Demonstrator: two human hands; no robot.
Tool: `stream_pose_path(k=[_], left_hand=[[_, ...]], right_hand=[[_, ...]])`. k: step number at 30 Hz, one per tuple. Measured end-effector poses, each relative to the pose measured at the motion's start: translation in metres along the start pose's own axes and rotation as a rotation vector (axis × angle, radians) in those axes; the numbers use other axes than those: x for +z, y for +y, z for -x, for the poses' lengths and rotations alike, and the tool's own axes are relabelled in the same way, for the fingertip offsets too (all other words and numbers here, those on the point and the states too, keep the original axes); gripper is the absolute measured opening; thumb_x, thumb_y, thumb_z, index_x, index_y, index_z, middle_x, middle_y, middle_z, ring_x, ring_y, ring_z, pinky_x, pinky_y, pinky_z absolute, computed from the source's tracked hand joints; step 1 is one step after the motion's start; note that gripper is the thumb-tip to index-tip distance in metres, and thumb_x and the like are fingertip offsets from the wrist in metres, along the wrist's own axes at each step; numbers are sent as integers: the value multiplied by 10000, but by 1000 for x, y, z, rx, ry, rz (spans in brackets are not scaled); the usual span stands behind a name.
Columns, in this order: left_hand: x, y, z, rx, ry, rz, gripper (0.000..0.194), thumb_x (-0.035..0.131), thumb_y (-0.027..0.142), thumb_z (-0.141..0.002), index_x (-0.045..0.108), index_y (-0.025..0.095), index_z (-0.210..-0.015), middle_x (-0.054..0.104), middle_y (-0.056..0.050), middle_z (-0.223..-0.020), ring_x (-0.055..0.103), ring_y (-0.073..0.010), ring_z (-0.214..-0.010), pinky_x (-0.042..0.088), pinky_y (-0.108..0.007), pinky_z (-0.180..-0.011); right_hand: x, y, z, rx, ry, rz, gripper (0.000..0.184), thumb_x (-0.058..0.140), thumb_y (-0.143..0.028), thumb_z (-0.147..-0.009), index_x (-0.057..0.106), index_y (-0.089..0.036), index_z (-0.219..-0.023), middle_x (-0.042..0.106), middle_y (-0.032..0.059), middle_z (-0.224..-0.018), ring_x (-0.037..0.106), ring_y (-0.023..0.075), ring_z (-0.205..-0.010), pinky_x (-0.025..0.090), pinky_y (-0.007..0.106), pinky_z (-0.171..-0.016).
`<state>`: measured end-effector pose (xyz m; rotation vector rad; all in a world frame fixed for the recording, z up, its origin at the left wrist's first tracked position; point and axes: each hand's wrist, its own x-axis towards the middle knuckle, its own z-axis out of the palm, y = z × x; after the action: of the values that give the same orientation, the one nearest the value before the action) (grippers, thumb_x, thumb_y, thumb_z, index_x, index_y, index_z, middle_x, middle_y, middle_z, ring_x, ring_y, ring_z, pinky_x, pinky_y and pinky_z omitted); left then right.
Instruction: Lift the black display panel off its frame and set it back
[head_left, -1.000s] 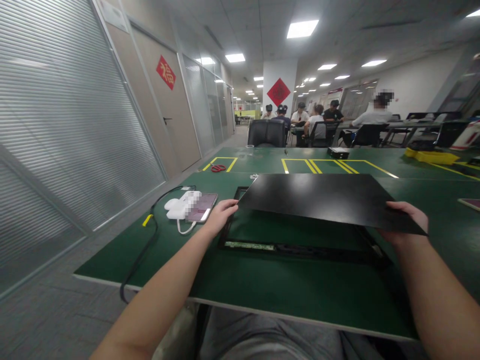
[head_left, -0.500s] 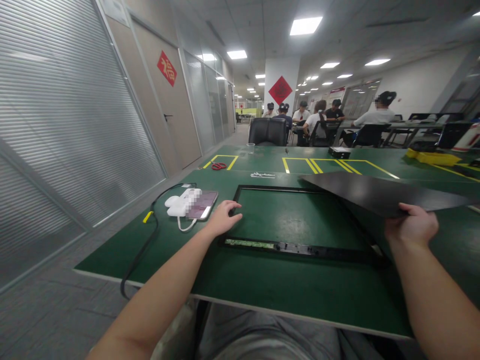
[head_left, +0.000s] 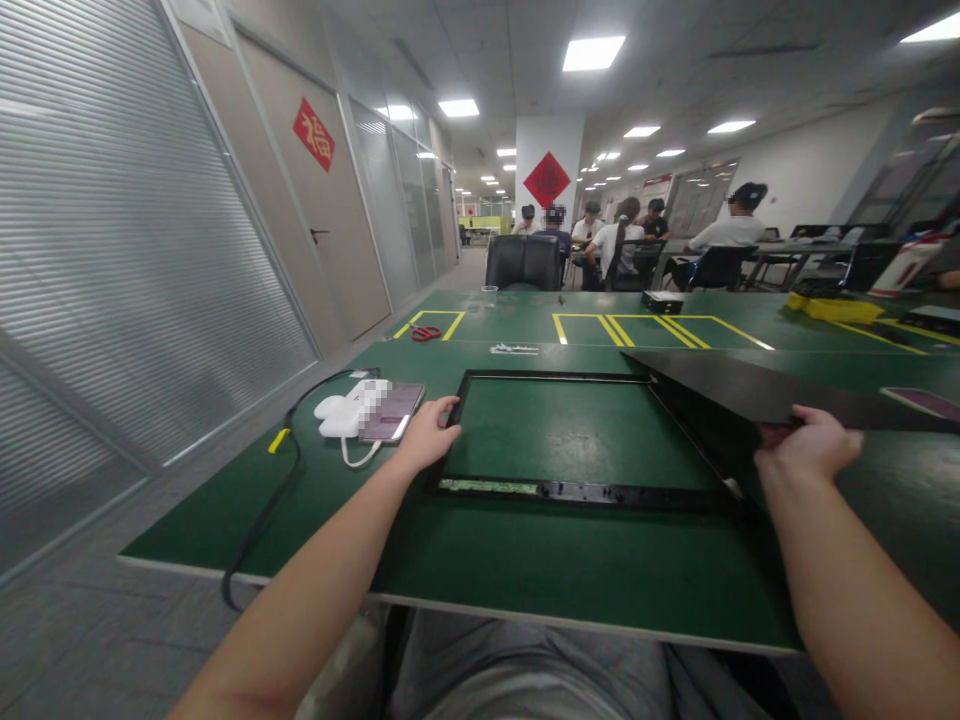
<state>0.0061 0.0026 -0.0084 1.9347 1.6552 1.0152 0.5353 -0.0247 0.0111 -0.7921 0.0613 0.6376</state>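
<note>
A black rectangular frame (head_left: 645, 495), like a screen bezel, lies flat on the green table, with a green strip (head_left: 487, 487) along the left part of its near bar. My left hand (head_left: 427, 435) is closed round the frame's left bar, thumb and fingers on either side. In my right hand (head_left: 810, 442) is a thin dark panel (head_left: 750, 385), gripped at its near edge. The panel is tilted above the frame's right side and hides part of it. Its far left corner is close to the frame's far bar; I cannot tell whether they touch.
Left of the frame lie a phone (head_left: 394, 412), a white charger with a cord (head_left: 345, 410) and a black cable (head_left: 289, 490). Farther back are red scissors (head_left: 426, 333), small white pieces (head_left: 514, 349) and a black box (head_left: 663, 302). Several people sit at tables beyond.
The panel has shifted right relative to the frame, baring more of the frame's right bar. A reddish flat object now shows at the far right. My left hand stays on the frame; the view has turned slightly right.
</note>
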Motion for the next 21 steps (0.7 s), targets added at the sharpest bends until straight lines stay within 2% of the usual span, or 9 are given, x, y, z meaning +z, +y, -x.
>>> stream_pose_path(k=[2, 5, 8, 11, 13, 21], left_hand=[[0, 0, 0, -5, 2, 2, 544, 725, 183, -746, 738, 168, -1289, 712, -139, -1200, 705, -270, -915, 578, -440, -957], [0, 2, 1, -5, -2, 3, 510, 734, 191, -741, 752, 166, -1250, 714, -143, -1204, 706, -274, -927, 575, -437, -964], [-1, 3, 2, -2, -8, -1, 474, 739, 202, -734, 767, 168, -1205, 717, -143, -1197, 704, -281, -934, 571, -443, -979], [-1, 4, 2, 2, -10, -2, 454, 746, 204, -719, 779, 181, -1171, 723, -137, -1186, 701, -288, -942, 566, -454, -998], [-1, 4, 2, 4, -9, 2, 451, 746, 200, -711, 784, 188, -1160, 724, -133, -1186, 700, -292, -948, 565, -456, -1005], [-1, 2, 1, -13, -17, 17, 488, 682, 83, -611, 809, 210, -1065, 724, -111, -1148, 698, -273, -905, 578, -434, -983]], right_hand=[[1, 1, 4, -85, 55, 35, 477, 512, 25, -593, 490, -298, -944, 595, -118, -817, 629, 94, -586, 568, 235, -543], [3, 3, 10, -114, 106, 98, 458, 505, 69, -628, 497, -275, -930, 605, -98, -798, 650, 119, -610, 567, 238, -521], [5, 5, 15, -110, 153, 142, 429, 576, 73, -753, 549, -249, -1036, 628, -71, -857, 659, 118, -670, 576, 230, -543], [6, 7, 17, -93, 171, 175, 273, 701, -149, -936, 611, -188, -1191, 662, 3, -1013, 668, 125, -788, 601, 250, -618], [6, 8, 18, -77, 168, 192, 299, 713, -283, -977, 630, -176, -1243, 672, 38, -1091, 674, 138, -845, 612, 272, -658], [7, 7, 23, -73, 120, 198, 361, 712, -314, -980, 627, -192, -1310, 674, 67, -1200, 687, 173, -944, 632, 327, -738]])
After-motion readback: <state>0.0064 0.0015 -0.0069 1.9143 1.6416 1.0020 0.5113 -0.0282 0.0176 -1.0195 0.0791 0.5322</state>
